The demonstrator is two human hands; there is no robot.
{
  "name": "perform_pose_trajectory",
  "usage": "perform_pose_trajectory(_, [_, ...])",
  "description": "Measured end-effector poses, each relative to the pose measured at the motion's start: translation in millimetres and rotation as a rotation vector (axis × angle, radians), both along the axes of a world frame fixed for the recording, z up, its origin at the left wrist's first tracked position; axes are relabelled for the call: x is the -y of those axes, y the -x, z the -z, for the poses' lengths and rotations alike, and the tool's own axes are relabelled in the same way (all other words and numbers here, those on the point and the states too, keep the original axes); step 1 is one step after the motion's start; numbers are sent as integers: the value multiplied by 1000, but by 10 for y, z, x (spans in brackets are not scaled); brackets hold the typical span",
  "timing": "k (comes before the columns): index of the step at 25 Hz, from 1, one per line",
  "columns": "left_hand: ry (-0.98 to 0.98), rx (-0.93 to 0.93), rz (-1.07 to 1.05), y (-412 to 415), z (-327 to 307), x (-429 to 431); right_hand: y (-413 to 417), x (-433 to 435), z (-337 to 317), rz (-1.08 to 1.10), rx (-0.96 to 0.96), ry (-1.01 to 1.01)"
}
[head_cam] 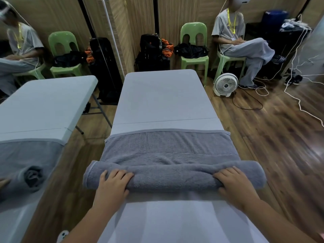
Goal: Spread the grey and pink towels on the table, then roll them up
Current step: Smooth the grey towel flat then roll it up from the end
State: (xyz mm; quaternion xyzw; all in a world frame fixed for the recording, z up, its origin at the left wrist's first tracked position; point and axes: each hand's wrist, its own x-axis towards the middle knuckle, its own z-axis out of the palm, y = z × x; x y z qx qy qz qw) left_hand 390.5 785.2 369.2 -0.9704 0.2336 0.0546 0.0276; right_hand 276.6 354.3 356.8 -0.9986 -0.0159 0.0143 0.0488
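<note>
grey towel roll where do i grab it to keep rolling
Hold the grey towel roll near its two ends, coming from the near side with fingers over the top, as the left hand and right hand do. It's a long soft cylinder across the table, so spaced hands should keep it straight.
</note>
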Motion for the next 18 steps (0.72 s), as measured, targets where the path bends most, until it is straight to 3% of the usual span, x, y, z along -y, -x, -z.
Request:
perform_pose_trajectory(5, [46,-3,11,46,-169,-34,-67,107,-382,67,-217,-204])
perform_pose_trajectory(8, [75,-26,-56,-183,-278,20,-244,205,-456,171,-157,-289])
perform_pose_trajectory(11, [179,91,-90,-348,-230,58,-288,202,-395,109,46,-196])
perform_pose_trajectory(15, [-6,-39,9,-244,-57,-55,-29,229,-60,5,-139,83])
perform_pose_trajectory(18, [1,-25,-45,-233,-76,-64,-46,203,22,15,-21,43])
